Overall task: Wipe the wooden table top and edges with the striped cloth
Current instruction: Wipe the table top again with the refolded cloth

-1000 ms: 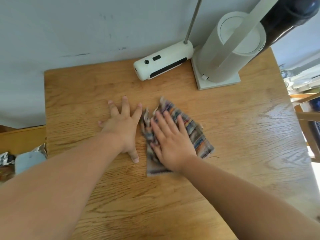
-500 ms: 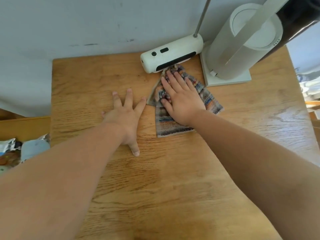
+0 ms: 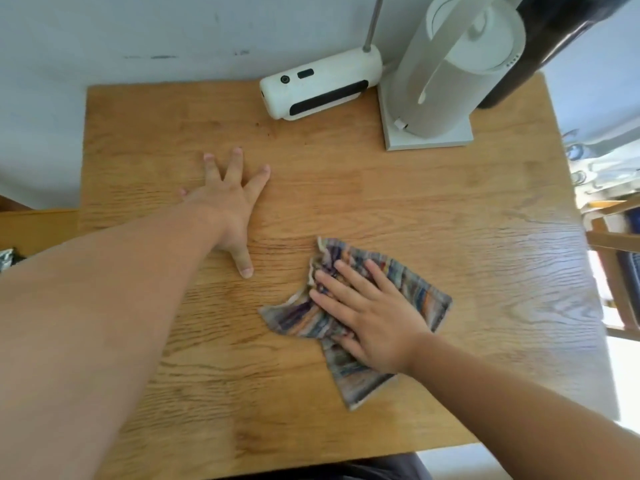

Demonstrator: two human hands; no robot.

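Note:
The striped cloth (image 3: 297, 317) lies crumpled on the wooden table top (image 3: 450, 209), right of centre and toward the near edge. My right hand (image 3: 370, 317) presses flat on it, fingers spread and pointing to the far left, and covers its middle. My left hand (image 3: 228, 206) rests flat on the bare wood to the left of the cloth with its fingers apart and nothing in it. The two hands are a short gap apart.
A white oblong device (image 3: 318, 86) with a metal rod lies at the table's far edge against the wall. Beside it a tall pale cylinder (image 3: 450, 74) stands on a square base. A wooden chair (image 3: 616, 237) is off the right edge. A low wooden surface (image 3: 34, 230) sits to the left.
My right hand has pulled the cloth back from beside the white device toward the near right of the table. My left hand has stayed flat in about the same spot.

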